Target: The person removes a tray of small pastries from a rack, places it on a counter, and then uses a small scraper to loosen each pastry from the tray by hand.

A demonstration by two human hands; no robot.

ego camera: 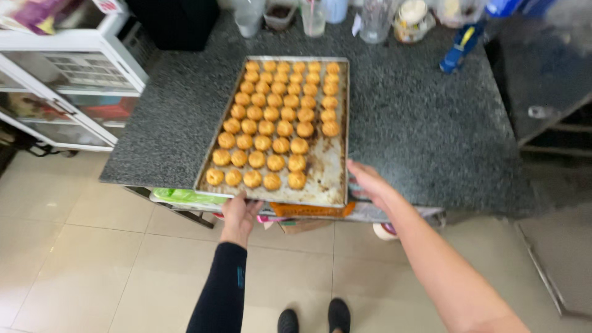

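Cookies (pixel 271 123) fill the baking tray (pixel 330 179) at the countertop's (pixel 431 135) near edge; left hand (pixel 239 216) and right hand (pixel 369 180) fingers pinch its near rim.

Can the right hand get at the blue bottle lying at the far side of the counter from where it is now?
Probably not without stepping closer. The right hand is at the near edge of the baking tray, while the blue bottle lies far across the granite counter. Nothing blocks the way.

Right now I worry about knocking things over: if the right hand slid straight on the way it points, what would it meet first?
Probably the baking tray: the right hand sits at its near right corner, fingers aimed up and left, so it would push the rim, then the pastries. Depth is hard to judge.
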